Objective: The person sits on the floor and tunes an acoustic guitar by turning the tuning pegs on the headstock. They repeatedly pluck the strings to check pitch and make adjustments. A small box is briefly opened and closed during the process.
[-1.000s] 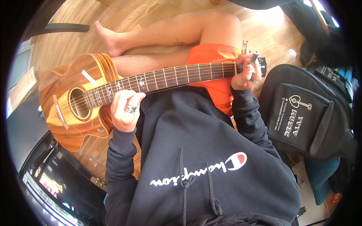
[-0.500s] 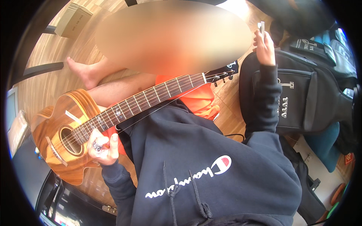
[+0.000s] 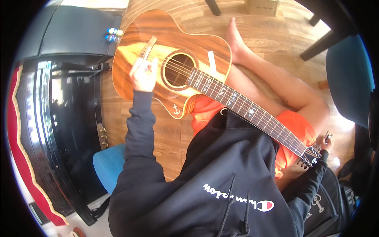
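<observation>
An acoustic guitar lies across my lap, soundhole up, its body to the left and its neck running to the lower right. My left hand is closed over the strings beside the bridge. Glare washes out its fingers, and what is in them does not show clearly. My right hand, beyond the headstock, is low at the right and closed around a small dark and shiny object. That object's kind is too small to tell. A pale strip lies on the guitar top next to the soundhole.
A glossy black piano-like cabinet stands at the left, with a blue padded seat near it. A blue chair is at the right. Black gig bags lie at lower right. A cardboard box sits far back.
My view has swung left, and the guitar neck now slopes down to the right. My left hand has moved from below the soundhole to the bridge. My right hand has come down near the headstock.
</observation>
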### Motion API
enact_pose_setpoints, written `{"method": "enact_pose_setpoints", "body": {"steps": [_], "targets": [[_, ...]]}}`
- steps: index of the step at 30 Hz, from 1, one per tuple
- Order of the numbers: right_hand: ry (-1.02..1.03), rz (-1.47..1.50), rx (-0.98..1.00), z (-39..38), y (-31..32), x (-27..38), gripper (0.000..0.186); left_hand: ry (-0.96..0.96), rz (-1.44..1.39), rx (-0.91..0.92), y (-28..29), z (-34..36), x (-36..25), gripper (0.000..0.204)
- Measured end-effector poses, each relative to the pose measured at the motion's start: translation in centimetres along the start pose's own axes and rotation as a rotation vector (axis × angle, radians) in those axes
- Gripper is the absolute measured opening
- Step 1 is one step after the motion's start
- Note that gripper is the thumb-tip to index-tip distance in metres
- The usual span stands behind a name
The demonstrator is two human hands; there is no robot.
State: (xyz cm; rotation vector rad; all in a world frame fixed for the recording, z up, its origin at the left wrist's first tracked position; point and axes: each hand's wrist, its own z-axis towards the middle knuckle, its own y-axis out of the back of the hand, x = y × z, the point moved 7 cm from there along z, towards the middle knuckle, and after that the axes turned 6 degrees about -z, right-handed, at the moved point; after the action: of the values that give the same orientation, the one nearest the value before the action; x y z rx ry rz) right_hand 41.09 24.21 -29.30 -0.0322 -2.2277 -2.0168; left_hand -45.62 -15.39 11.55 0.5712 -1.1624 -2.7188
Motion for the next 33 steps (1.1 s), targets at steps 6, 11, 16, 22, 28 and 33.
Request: {"method": "enact_pose_setpoints", "body": {"steps": [6, 11, 16, 22, 28, 33], "targets": [[-0.102, 0.02, -0.001, 1.1, -4.6, -2.1, 0.058, 0.133, 0.229, -0.086, 5.1, 0.1, 11.6, 0.014], [-0.261, 0.824, 0.091, -2.3, -5.8, -8.4, 0.074, 0.208, 0.192, -0.061, 2.6, -1.5, 8.6, 0.012], [-0.61, 1.419, 0.399, -16.9, 7.9, 6.7, 0.069, 0.17, -0.452, 0.097, -3.4, -4.3, -8.7, 0.009], [-0.825, 2.01, 0.241, -28.2, 11.5, 18.2, 0.086, -0.211, -0.632, 0.59, -10.2, -10.4, -23.6, 0.013], [-0.393, 2.145, -0.009, -26.8, 11.8, 22.7, 0.03, -0.235, -0.581, 0.602, -11.8, -11.4, -25.6, 0.013], [-0.312, 2.02, -0.024, -22.5, 13.4, 22.9, 0.038, 0.049, -0.696, 0.602, -12.3, -8.4, -27.3, 0.008]]}}
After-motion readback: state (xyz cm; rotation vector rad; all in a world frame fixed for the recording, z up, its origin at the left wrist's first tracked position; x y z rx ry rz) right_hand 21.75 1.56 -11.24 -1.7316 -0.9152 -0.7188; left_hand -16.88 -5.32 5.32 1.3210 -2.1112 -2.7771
